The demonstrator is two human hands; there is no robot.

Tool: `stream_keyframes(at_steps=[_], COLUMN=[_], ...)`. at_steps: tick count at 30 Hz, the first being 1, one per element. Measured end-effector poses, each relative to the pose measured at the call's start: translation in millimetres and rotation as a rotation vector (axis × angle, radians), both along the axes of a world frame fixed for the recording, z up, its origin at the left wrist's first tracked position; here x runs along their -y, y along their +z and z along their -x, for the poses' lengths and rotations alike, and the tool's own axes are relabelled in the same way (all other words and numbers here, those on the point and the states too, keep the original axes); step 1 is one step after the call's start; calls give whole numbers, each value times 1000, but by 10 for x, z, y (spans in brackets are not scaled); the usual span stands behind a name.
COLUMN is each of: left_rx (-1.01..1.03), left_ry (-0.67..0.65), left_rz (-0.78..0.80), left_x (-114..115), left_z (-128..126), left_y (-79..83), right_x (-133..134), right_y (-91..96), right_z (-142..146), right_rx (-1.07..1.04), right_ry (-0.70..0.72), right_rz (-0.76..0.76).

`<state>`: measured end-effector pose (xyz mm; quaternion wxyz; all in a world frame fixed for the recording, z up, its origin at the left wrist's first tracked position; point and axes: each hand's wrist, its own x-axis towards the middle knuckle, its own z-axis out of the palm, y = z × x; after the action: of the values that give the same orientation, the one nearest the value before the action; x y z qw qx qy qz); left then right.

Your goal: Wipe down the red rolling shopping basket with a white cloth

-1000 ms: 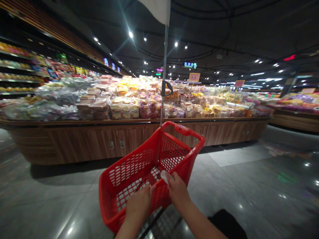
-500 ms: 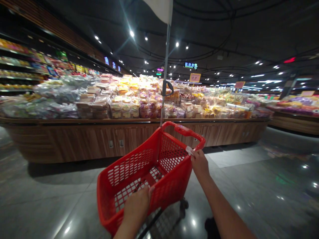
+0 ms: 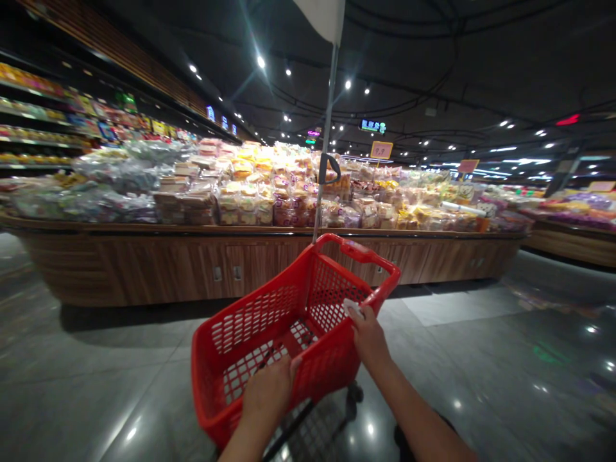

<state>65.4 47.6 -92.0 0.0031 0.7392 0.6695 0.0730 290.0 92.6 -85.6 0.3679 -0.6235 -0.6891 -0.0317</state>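
A red plastic shopping cart [image 3: 332, 369] stands in front of me at a slant, its push handle [image 3: 363, 253] toward the upper right. My left hand [image 3: 269, 388] is closed over the near rim, toward the basket's front end. Farther back on the same rim, my right hand [image 3: 369, 335] is closed with a small crumpled white piece, like tissue or thin plastic [image 3: 353, 309], poking out from its fingers. Whether its hidden fingers also grip the rim, I cannot tell. Through the lattice floor of the basket [image 3: 240, 372] the ground shows. A grey pole [image 3: 328, 109] rises behind the cart.
Beyond the cart runs a long wood-panelled display counter [image 3: 158, 266] heaped with bagged packaged foods [image 3: 245, 202]. Price signs [image 3: 381, 150] stand above the goods. Stocked shelves [image 3: 36, 122] line the left, and another display [image 3: 577, 228] is at right. The tiled floor [image 3: 462, 327] is shiny.
My right hand has slid along the near rim, away from the handle and toward my left hand, with the white piece still in its fingers. My left hand keeps its place on the rim.
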Motion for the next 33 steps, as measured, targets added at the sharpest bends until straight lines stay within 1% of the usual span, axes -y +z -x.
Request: stream_keyframes(at_steps=[2, 3, 5, 7, 9, 10, 11, 14, 16, 17, 20, 22, 23, 25, 28, 30, 33], left_rx=[7, 10, 14, 14, 13, 12, 12, 16, 20, 22, 23, 15, 8, -8, -27, -32, -34], left_ry=[6, 7, 8, 7, 7, 8, 10, 16, 17, 15, 8, 4, 3, 4, 7, -2, -28], left_rz=[0, 0, 2, 3, 2, 2, 5, 19, 27, 29, 31, 30, 28, 25, 23, 22, 7], left_x=[-3, -4, -6, -5, -3, 0, 3, 12, 16, 18, 14, 3, -4, -19, -41, -52, -67], left_z=[-5, -8, -14, -13, -2, 6, 13, 26, 25, 24, 35, 62, 81, 128, 205, 252, 307], left_y=[-7, -11, -18, -18, -11, -5, 3, 31, 46, 52, 57, 54, 53, 54, 65, 73, 71], right_x=[-9, 11, 95, 202, 273, 285, 281, 227, 220, 234, 315, 343, 335, 273, 116, 18, -62], right_y=[-3, -30, -114, -192, -217, -206, -184, -122, -139, -168, -267, -279, -258, -167, 44, 197, 385], right_z=[11, 67, 257, 464, 581, 592, 577, 496, 527, 578, 774, 818, 788, 629, 239, -27, -312], right_rx=[-32, -43, -45, -35, -24, -20, -20, -42, -63, -66, -33, 2, 17, 42, 66, 72, 66], right_ry=[-62, -57, 7, 108, 184, 194, 181, 71, 46, 70, 198, 230, 214, 139, -7, -80, -187], right_rz=[-5, -7, -7, 1, 21, 30, 36, 35, 38, 42, 52, 50, 44, 29, 29, 15, -8])
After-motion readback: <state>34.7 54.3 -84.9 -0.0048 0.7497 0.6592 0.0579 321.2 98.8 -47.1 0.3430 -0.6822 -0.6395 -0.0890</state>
